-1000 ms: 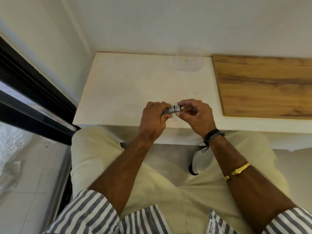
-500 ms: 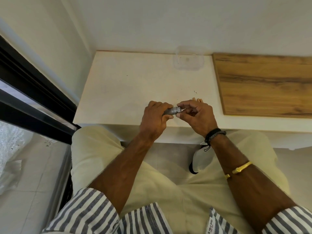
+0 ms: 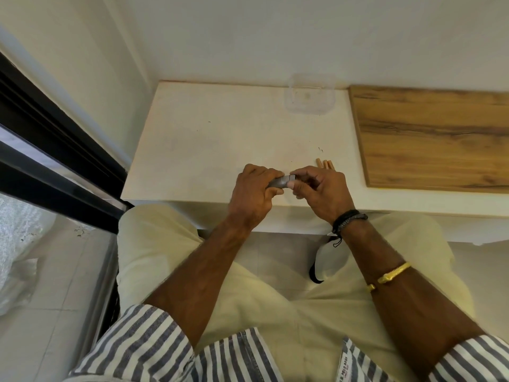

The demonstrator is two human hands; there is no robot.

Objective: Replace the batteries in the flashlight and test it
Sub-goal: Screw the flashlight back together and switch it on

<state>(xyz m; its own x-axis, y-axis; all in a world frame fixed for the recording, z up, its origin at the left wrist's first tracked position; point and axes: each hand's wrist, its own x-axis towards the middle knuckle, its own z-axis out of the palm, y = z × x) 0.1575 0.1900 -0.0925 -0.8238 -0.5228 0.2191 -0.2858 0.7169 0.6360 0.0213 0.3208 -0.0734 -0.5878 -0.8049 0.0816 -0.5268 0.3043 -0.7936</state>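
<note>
The left hand (image 3: 253,195) is curled round a small grey metal flashlight (image 3: 278,183), held over the near edge of the white countertop (image 3: 209,139). The right hand (image 3: 323,188) pinches the flashlight's right end with thumb and fingertips. Small tan cylinders (image 3: 325,163) lie just beyond it. On the striped shirt, a white label (image 3: 345,365) partly reads "POLO ASSN".
</note>
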